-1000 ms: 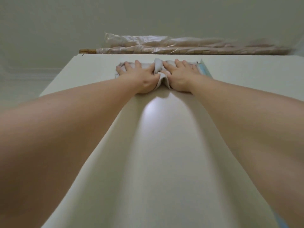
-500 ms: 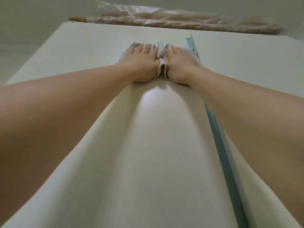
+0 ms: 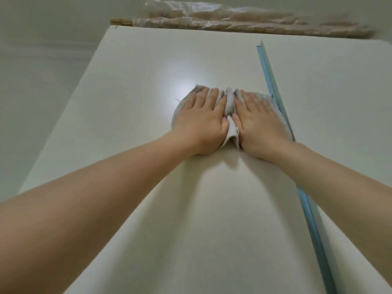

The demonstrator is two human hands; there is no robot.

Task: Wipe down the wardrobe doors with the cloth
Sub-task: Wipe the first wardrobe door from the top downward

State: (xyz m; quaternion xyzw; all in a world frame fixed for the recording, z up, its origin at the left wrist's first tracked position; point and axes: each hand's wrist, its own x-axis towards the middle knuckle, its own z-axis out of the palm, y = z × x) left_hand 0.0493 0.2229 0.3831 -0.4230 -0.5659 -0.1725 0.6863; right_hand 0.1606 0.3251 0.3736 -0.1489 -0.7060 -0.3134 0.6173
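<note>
Grey cloth (image 3: 229, 101) lies mostly hidden beneath my left hand (image 3: 201, 122) and right hand (image 3: 258, 124), both pressing flat, now farther from the top edge of the door (image 3: 137, 102) than before.

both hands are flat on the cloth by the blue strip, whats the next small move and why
Probably slide the cloth leftward across the door, with the left hand and right hand pressing it flat. The cloth's right edge meets the blue strip, so there seems to be nothing more to cover that way, while a broad stretch of the door lies to its left.
</note>
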